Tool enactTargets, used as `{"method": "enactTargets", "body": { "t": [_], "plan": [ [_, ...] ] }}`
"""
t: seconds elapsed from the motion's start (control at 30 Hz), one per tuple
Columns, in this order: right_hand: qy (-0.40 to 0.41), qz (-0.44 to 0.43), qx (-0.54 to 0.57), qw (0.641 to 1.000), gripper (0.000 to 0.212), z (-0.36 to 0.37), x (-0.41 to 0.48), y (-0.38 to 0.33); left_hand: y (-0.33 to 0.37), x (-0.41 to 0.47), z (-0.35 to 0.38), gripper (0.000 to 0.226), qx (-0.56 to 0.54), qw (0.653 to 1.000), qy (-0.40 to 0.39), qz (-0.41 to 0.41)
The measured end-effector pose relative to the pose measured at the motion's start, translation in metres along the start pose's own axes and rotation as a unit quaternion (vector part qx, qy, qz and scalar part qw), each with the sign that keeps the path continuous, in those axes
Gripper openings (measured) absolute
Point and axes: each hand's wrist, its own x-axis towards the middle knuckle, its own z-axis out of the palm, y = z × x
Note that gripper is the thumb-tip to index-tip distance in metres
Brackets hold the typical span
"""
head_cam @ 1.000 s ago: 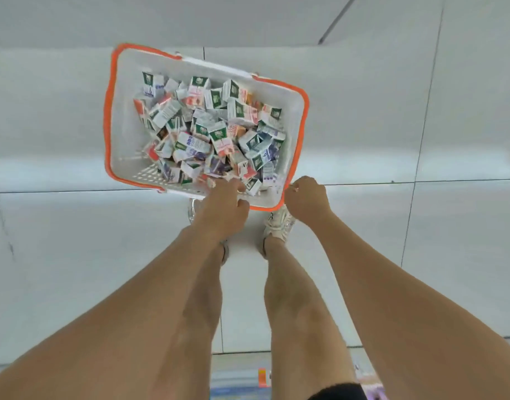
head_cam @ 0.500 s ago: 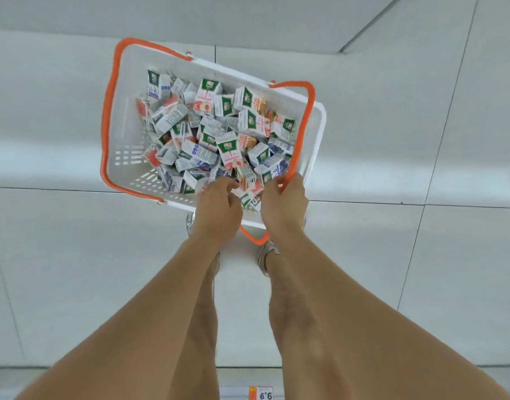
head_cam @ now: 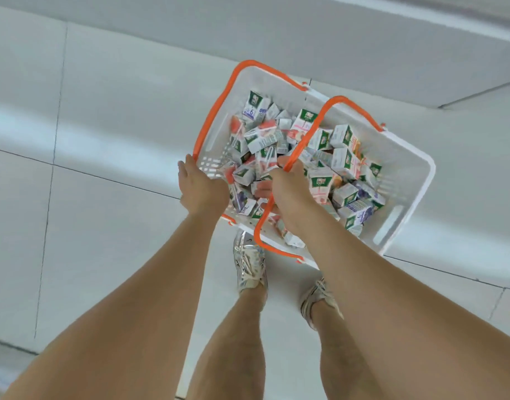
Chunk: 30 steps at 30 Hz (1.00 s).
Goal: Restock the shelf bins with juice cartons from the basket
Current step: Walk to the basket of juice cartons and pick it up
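**One handle up, the other not yet in hand**

My right hand (head_cam: 288,194) is clamped on the raised handle (head_cam: 338,98), fingers curled round the orange bar where it crosses over the cartons. A second ago that handle lay flat along the rim and this hand was only a fist at the near edge. Half a second ago I had just hooked it. Now it stands up in a full arc over the load.

My left hand (head_cam: 203,189) has left the cartons at the near edge and gone out to the other handle (head_cam: 212,117), which still lies down along the basket's left side. Its fingers reach forward, straight and apart, to the corner where that handle bends. From this angle I would say they touch it and no more, though I cannot be sure.

The basket (head_cam: 406,180) has swung to the right of my view and turned a little. The juice cartons (head_cam: 346,160) are all still heaped inside it. It sits just ahead of my shoes (head_cam: 249,264) on the pale floor (head_cam: 103,226).

By my reckoning I am about to carry it, not pick from it. No carton has left the basket, no shelf bin is in sight, and the second handle has to come up first.
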Motion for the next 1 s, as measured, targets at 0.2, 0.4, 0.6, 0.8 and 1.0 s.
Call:
{"method": "enactTargets", "body": {
  "t": [0.2,0.4,0.6,0.8,1.0],
  "plan": [
    [-0.003,0.004,0.048,0.999,0.024,0.0,0.007,0.015,0.0,0.012,0.009,0.083,-0.01,1.0,0.018,-0.024],
    [0.039,0.03,0.191,0.98,0.03,-0.021,-0.035,0.003,0.02,-0.065,-0.012,0.049,0.071,0.978,0.157,0.115],
    [0.064,0.034,0.289,0.955,0.016,-0.097,-0.097,0.002,0.057,-0.117,-0.011,0.033,-0.104,0.927,-0.334,0.136],
    [0.047,0.035,0.2,0.978,0.019,-0.102,-0.124,-0.018,0.075,-0.12,-0.026,0.027,-0.146,0.931,-0.336,0.005],
    [0.028,0.047,0.148,0.987,0.011,-0.094,-0.176,-0.027,0.046,-0.149,-0.09,0.035,-0.276,0.917,-0.286,-0.006]
  ]
}}
